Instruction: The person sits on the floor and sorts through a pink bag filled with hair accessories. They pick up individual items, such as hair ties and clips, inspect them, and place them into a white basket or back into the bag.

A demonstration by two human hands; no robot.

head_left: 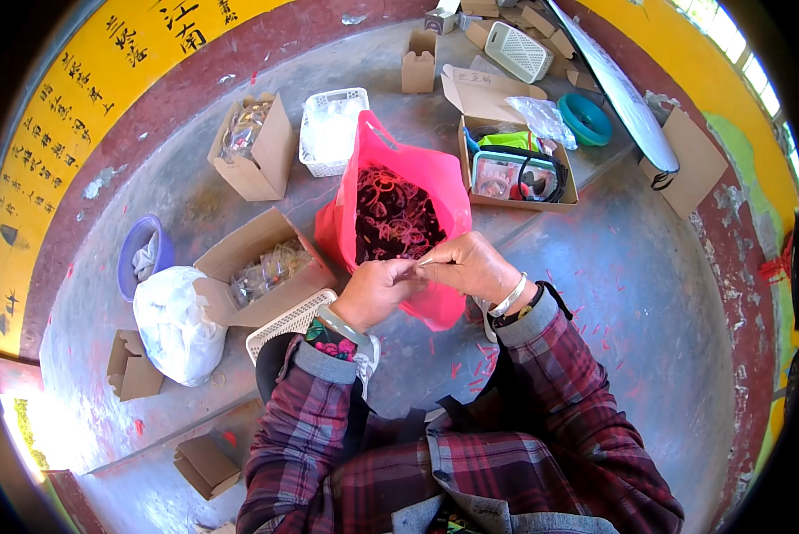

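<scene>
A bright pink plastic bag (pixel 460 182) stands open on the floor in front of me, filled with many thin dark red and pinkish curled pieces (pixel 395 214). Over its near rim my two hands meet. The fingers of my left hand (pixel 374 292) are closed in a pinch, close against those of the other hand. My right hand (pixel 475 264) pinches too, thumb against forefinger. Whatever lies between the fingertips is too small to make out. Both wrists carry bangles, and plaid sleeves cover the forearms.
Left of the bag are a cardboard box of small clear packets (pixel 301 258), a white plastic bag (pixel 178 329) and a purple basin (pixel 132 258). Beyond stand a white basket (pixel 308 147) and a tall carton (pixel 270 169). At right, an open box (pixel 564 205) holds assorted items near a teal basin (pixel 586 120).
</scene>
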